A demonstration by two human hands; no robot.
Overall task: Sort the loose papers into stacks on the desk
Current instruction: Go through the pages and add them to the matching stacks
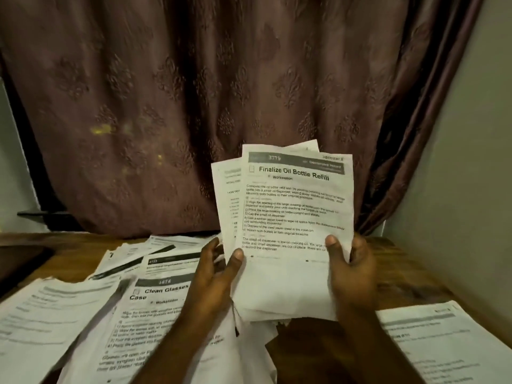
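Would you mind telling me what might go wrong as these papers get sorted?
1. The fanned white bundle of printed sheets, held upright by the left hand and right hand, is uneven; back sheets might slip out.
2. The loose overlapping printed pages on the brown wooden desk could mix with any new stack.

Left hand [213, 275] and right hand [350, 270] bare, no sleeves visible

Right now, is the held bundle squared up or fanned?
Fanned. Behind the front sheet of the held bundle, offset sheets stick out left and above. Left hand and right hand grip its sides.
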